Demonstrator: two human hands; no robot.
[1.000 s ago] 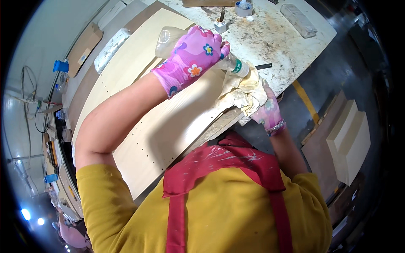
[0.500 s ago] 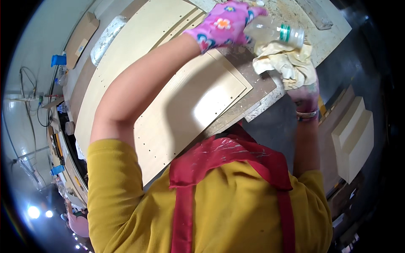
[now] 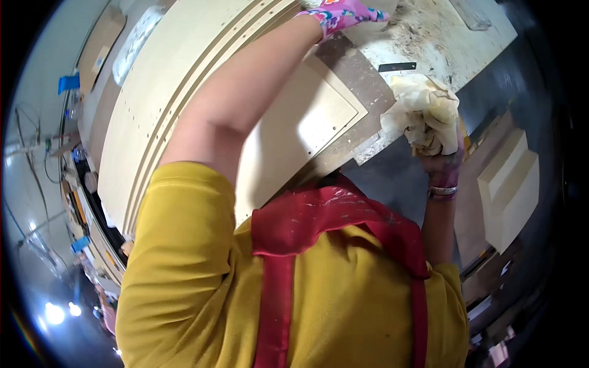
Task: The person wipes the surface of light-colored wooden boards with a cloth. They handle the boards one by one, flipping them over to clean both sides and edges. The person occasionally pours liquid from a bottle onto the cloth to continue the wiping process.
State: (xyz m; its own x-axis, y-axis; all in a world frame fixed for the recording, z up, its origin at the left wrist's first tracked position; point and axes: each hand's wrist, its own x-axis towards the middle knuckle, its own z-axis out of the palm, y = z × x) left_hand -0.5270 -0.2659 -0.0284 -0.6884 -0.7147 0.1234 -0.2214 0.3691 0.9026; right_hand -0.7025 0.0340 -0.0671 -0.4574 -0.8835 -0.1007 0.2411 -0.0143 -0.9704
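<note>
At the top edge my left hand (image 3: 343, 15) wears a pink flowered glove, its fingers pointing right and partly cut off by the frame. It appears closed around a clear plastic bottle (image 3: 375, 26), of which only a small pale part shows. My right hand (image 3: 443, 161), in a stained pinkish-purple glove, grips a crumpled cream cloth (image 3: 423, 110) just off the workbench corner. Under my left arm lies a pale wooden panel (image 3: 307, 122) with small drilled holes. More pale panels (image 3: 153, 92) are stacked to its left.
The stained worktable (image 3: 429, 37) carries a short black strip (image 3: 397, 67) and a greyish flat block (image 3: 471, 13). Pale stepped boards (image 3: 509, 190) stand at the right. A plastic-wrapped bundle (image 3: 136, 46) and a cardboard piece (image 3: 101, 49) lie at the far left.
My left hand has moved up and away from the cloth, and the bottle has gone with it, mostly out of sight. My right hand has lowered slightly with the cloth. The black strip now shows.
</note>
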